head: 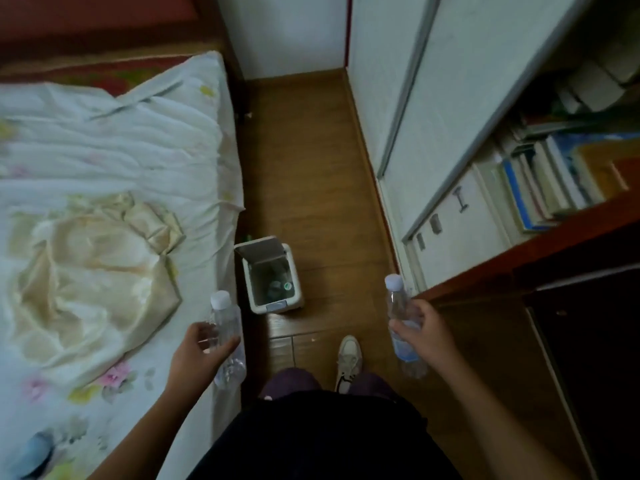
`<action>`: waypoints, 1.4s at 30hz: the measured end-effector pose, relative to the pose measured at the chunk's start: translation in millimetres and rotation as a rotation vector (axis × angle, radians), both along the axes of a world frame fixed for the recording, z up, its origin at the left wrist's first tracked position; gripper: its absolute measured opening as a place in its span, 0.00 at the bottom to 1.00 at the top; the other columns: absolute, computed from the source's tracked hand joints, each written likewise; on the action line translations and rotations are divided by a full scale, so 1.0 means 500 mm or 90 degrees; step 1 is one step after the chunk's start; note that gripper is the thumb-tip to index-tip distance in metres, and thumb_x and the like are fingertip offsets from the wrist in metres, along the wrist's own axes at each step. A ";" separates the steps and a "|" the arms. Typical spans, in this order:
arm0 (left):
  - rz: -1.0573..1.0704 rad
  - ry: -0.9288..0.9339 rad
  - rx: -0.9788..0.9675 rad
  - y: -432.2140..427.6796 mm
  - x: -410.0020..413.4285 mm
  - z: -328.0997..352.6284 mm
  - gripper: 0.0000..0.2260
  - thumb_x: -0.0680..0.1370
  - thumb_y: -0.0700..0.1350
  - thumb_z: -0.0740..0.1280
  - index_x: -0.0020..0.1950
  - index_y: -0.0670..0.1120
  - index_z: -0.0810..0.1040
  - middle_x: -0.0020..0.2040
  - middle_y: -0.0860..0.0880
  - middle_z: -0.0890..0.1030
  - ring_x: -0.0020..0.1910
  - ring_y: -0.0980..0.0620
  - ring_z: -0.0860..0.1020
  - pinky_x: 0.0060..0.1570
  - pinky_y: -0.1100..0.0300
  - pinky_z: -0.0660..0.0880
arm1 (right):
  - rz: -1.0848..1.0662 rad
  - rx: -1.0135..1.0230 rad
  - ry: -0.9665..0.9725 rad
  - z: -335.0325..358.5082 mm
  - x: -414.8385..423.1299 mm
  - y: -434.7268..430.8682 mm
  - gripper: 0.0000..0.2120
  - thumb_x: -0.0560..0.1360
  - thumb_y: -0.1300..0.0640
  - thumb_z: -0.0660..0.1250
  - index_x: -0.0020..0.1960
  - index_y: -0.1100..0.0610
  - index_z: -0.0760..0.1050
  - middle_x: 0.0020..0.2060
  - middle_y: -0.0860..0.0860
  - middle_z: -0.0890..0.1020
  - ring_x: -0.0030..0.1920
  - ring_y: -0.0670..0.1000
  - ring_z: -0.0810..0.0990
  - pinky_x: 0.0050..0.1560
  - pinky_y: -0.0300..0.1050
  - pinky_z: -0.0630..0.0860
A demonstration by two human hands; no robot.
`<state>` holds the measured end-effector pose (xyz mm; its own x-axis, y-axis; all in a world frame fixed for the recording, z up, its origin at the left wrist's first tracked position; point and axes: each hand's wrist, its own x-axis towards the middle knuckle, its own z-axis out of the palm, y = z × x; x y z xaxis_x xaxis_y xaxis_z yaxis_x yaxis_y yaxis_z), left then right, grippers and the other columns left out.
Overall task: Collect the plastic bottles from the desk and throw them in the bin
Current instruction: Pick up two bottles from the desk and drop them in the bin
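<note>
I saw the left hand (201,348) wrapped around a clear bottle (227,337) at 7 o'clock, cap up. The right hand (420,332) gripped a second bottle (401,327) at 4 o'clock, also cap up. The bin (273,277) stood on the wooden floor (311,161) at the centre, lid raised, with bottles already inside, just beside the bed (104,202).

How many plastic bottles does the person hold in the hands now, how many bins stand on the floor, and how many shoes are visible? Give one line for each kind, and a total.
Plastic bottles held: 2, the left hand's bottle and the right hand's bottle
Bins: 1, the open bin
Shoes: 1, the white shoe
Total: 4
</note>
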<state>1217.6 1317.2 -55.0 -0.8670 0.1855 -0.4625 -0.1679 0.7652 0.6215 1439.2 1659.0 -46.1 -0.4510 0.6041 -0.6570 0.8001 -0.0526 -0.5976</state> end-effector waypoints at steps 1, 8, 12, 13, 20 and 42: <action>0.024 0.002 -0.003 -0.003 -0.009 0.003 0.23 0.68 0.54 0.80 0.57 0.49 0.76 0.53 0.49 0.83 0.52 0.48 0.82 0.55 0.48 0.79 | 0.031 0.002 0.009 0.005 -0.044 0.018 0.31 0.70 0.47 0.76 0.69 0.50 0.70 0.66 0.49 0.77 0.66 0.53 0.76 0.61 0.52 0.76; 0.175 -0.005 -0.009 -0.053 -0.065 0.018 0.27 0.68 0.55 0.79 0.61 0.47 0.75 0.54 0.50 0.83 0.54 0.50 0.82 0.55 0.51 0.79 | 0.220 0.016 0.029 0.026 -0.308 0.040 0.33 0.72 0.45 0.74 0.73 0.50 0.68 0.67 0.49 0.76 0.67 0.52 0.75 0.62 0.51 0.75; 0.194 -0.013 -0.002 -0.051 -0.132 0.012 0.26 0.68 0.57 0.79 0.60 0.48 0.76 0.54 0.52 0.83 0.54 0.51 0.82 0.55 0.51 0.79 | 0.288 0.002 0.044 0.026 -0.429 0.013 0.31 0.72 0.45 0.74 0.72 0.49 0.68 0.66 0.48 0.77 0.66 0.51 0.76 0.61 0.51 0.76; 0.193 -0.017 0.004 -0.050 -0.151 0.011 0.25 0.68 0.56 0.79 0.59 0.48 0.76 0.54 0.52 0.83 0.53 0.51 0.82 0.55 0.50 0.79 | 0.296 -0.003 0.045 0.026 -0.453 0.000 0.31 0.72 0.45 0.74 0.71 0.48 0.68 0.66 0.48 0.77 0.65 0.50 0.76 0.61 0.52 0.77; 0.110 -0.036 0.029 -0.024 -0.290 -0.017 0.24 0.68 0.57 0.79 0.58 0.47 0.77 0.53 0.52 0.82 0.54 0.52 0.80 0.54 0.57 0.75 | 0.295 0.001 0.053 0.020 -0.587 -0.072 0.31 0.72 0.45 0.74 0.71 0.46 0.67 0.66 0.46 0.76 0.65 0.48 0.75 0.61 0.49 0.76; 0.046 -0.156 0.057 0.092 -0.423 -0.570 0.26 0.70 0.54 0.78 0.62 0.59 0.69 0.52 0.63 0.77 0.53 0.59 0.78 0.48 0.65 0.76 | 0.289 -0.058 -0.064 -0.546 -0.739 -0.149 0.33 0.71 0.44 0.74 0.72 0.48 0.67 0.66 0.47 0.77 0.64 0.48 0.76 0.53 0.42 0.74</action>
